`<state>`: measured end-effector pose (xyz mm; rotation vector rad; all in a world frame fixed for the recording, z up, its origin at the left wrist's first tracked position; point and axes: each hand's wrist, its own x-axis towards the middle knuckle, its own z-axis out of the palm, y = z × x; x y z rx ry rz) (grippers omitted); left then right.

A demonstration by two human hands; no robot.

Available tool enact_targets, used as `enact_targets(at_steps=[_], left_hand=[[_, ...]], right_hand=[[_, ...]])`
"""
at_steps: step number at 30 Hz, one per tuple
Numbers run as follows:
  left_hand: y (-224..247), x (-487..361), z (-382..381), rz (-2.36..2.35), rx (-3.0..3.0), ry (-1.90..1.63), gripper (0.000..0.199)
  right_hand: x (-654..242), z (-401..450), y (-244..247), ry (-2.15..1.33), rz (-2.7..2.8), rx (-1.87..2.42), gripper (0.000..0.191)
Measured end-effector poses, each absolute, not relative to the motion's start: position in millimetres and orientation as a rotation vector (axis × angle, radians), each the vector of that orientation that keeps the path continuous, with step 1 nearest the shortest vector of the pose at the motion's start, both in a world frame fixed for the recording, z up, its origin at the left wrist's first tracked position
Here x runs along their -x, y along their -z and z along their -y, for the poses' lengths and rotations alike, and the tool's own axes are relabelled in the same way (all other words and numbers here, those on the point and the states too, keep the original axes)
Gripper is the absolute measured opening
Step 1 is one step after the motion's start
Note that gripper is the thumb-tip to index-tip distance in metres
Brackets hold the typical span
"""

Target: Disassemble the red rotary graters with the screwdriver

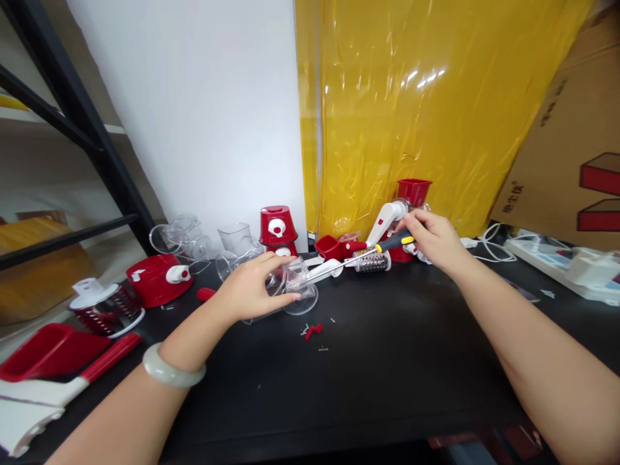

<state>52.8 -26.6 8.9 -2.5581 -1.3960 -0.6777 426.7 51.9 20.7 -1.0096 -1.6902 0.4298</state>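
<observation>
On the black surface (387, 361), the left hand (252, 287) lies over a clear plastic funnel-shaped housing (295, 287) tipped on its side, its grip clenched around the near end and holding the piece steady. The right hand (433, 242) has its grip closed on the yellow-and-black handle of a screwdriver (394, 242), whose thin metal shaft runs leftward and down to the open mouth of the clear housing (whether the tip touches anything inside cannot be told). Just behind the shaft lies a perforated steel grater drum (372, 261), and beside it a small red scoop-shaped cup (329, 247). A tiny red plastic fragment (314, 331) rests on the surface in front of the housing. A pale jade-coloured bangle (172, 369) circles the left wrist.
</observation>
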Motion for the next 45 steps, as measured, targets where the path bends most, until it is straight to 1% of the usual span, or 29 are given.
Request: enact_targets(at_steps=[2, 4, 8, 11, 12, 14, 16, 22, 32, 34, 36, 38, 41, 44, 45], left_hand=[[-9, -53, 26, 1.399, 2.561, 0.675, 0.071], [-9, -53, 26, 1.399, 2.564, 0.675, 0.071], [-9, -53, 27, 1.390, 2.562, 0.676, 0.071], [-10, -53, 27, 1.384, 2.564, 0.673, 0.070], [-11, -53, 27, 1.384, 2.566, 0.672, 0.070], [-11, -53, 27, 1.386, 2.567, 0.671, 0.070], [-12, -54, 29, 1.390, 2.568, 0.660, 0.069], [-27, -64, 44, 1.426, 2.512, 0.508, 0.070], [-80, -70, 63, 1.480, 2.253, 0.219, 0.070], [-88, -74, 61, 1.421, 2.203, 0.111, 0.065], [-92, -81, 59, 1.294, 2.223, 0.024, 0.053], [-94, -87, 55, 1.160, 2.289, 0.034, 0.043], [-93, -89, 49, 1.080, 2.371, 0.128, 0.043], [-93, -83, 45, 1.093, 2.453, 0.079, 0.038], [-93, -80, 44, 1.129, 2.450, 0.068, 0.042]], right_hand=[[-426, -51, -22, -0.456, 1.649, 0.904, 0.031], [-422, -50, -23, -0.580, 1.592, 0.726, 0.023], [-416, -47, -24, -0.756, 1.524, 0.506, 0.028], [-416, -45, -24, -0.752, 1.530, 0.640, 0.020], [-417, -45, -24, -0.709, 1.561, 0.751, 0.021], [-420, -46, -24, -0.577, 1.638, 0.983, 0.029], [-423, -47, -24, -0.464, 1.687, 1.098, 0.034], [-424, -54, -22, -0.450, 1.666, 1.023, 0.033], [-433, -76, -13, -0.584, 1.349, 0.842, 0.026], [-437, -81, -11, -0.571, 1.305, 0.849, 0.024], [-441, -85, -9, -0.537, 1.293, 0.876, 0.021], [-443, -87, -8, -0.508, 1.306, 0.914, 0.019], [-444, -88, -6, -0.488, 1.335, 0.943, 0.018], [-443, -87, -7, -0.506, 1.353, 0.948, 0.016], [-442, -86, -8, -0.520, 1.347, 0.946, 0.016]])
